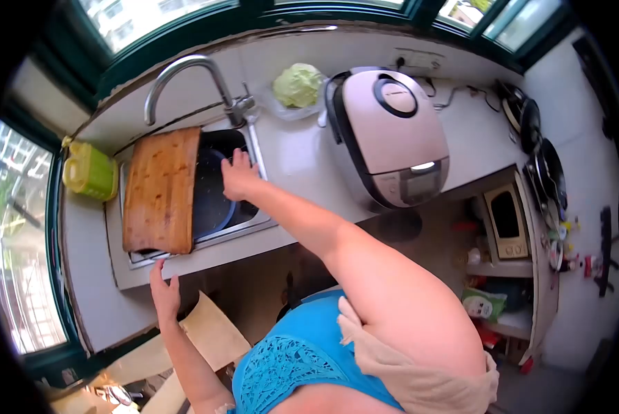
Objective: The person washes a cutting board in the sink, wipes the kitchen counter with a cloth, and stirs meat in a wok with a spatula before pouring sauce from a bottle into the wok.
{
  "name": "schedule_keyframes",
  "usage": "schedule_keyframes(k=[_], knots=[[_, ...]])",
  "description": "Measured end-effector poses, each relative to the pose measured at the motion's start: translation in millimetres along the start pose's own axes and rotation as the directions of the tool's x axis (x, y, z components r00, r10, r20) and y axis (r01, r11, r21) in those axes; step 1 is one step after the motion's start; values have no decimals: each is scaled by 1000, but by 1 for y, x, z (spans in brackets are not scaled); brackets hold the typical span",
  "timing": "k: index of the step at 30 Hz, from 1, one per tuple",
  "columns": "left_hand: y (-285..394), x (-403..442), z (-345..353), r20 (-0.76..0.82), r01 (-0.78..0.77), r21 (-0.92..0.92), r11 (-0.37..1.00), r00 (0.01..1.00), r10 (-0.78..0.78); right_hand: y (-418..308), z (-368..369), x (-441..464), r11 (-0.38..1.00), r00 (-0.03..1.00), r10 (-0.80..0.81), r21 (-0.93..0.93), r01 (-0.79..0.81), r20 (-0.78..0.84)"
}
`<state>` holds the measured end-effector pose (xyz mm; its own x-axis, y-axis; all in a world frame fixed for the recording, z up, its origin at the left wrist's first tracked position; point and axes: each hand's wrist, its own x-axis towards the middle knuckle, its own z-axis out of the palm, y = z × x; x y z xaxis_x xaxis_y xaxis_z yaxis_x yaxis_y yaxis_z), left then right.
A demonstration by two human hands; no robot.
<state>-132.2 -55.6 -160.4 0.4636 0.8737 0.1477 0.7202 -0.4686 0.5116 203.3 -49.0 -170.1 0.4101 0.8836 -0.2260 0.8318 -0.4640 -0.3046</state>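
Seemingly we are at the reaching step: right hand (240, 178) splayed at the blue basin (210, 190), left hand (164, 293) likewise spread near the wooden board (161, 190). Any grip would call for closing in

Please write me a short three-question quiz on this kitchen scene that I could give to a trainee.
1. True or false: the rectangular brown wooden cutting board lies across the left part of the silver metal sink, as the camera sees it.
2. What stands on the counter just right of the round pale-green cabbage?
A) a yellow-green plastic jug
B) a boxy pinkish-silver rice cooker
C) a curved chrome faucet
3. Which of the person's hands is nearer the round, dark, blue-rimmed basin?

Key
1. True.
2. B.
3. The right hand, with its fingers spread; whether it touches the rim is hard to tell.
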Motion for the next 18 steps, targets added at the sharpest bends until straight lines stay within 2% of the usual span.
schedule_keyframes(k=[1,2,3,4,5,6,8,9,10,11,12,13,14,15,16,17,18], knots=[[14,-3,-6,114,124,-233,965,989,-99,9,-10,-11,929,952,-289,270,252,106],[-8,-4,-1,241,209,-481,851,965,-100,9,-5,-25,742,900,-417,619,257,126],[-3,-11,-2,124,107,-327,939,990,-70,-2,-22,-71,791,973,-203,604,99,107],[54,-18,-15,-22,263,320,910,962,-271,-5,-35,-107,971,998,-59,228,65,-35],[14,-18,3,-223,62,439,896,974,42,7,-2,-109,924,989,-103,359,135,-108],[25,-17,-1,-201,162,419,894,976,-83,18,22,-103,852,967,-155,468,234,-202],[48,-9,-11,1,186,328,926,980,-198,38,-2,-165,900,977,-153,387,199,-146],[47,-8,-2,-14,85,325,942,996,-85,51,-10,-200,921,984,-139,350,170,-114],[56,-10,7,40,2,283,959,999,-14,70,0,-226,961,943,-178,158,228,-283],[66,-12,16,89,-75,240,968,995,56,101,10,-236,922,956,-233,271,276,-181],[77,-16,26,129,-142,194,971,985,119,129,-2,-253,929,982,-167,346,128,85],[85,-21,38,177,-223,8,975,960,218,155,-11,-277,922,930,-118,386,-27,349],[94,-28,53,221,-277,-134,951,927,302,193,16,-308,889,991,-126,450,89,51],[121,-42,64,306,-279,-116,953,903,302,213,23,-353,948,982,106,314,-52,-159],[147,-58,74,387,-280,-95,955,874,295,237,13,-390,928,957,278,280,-245,-83],[159,-71,100,381,-304,-256,918,841,385,268,18,-421,908,926,377,209,-364,-27],[170,-85,124,364,-315,-408,857,804,469,295,9,-458,839,886,450,288,-462,109]])
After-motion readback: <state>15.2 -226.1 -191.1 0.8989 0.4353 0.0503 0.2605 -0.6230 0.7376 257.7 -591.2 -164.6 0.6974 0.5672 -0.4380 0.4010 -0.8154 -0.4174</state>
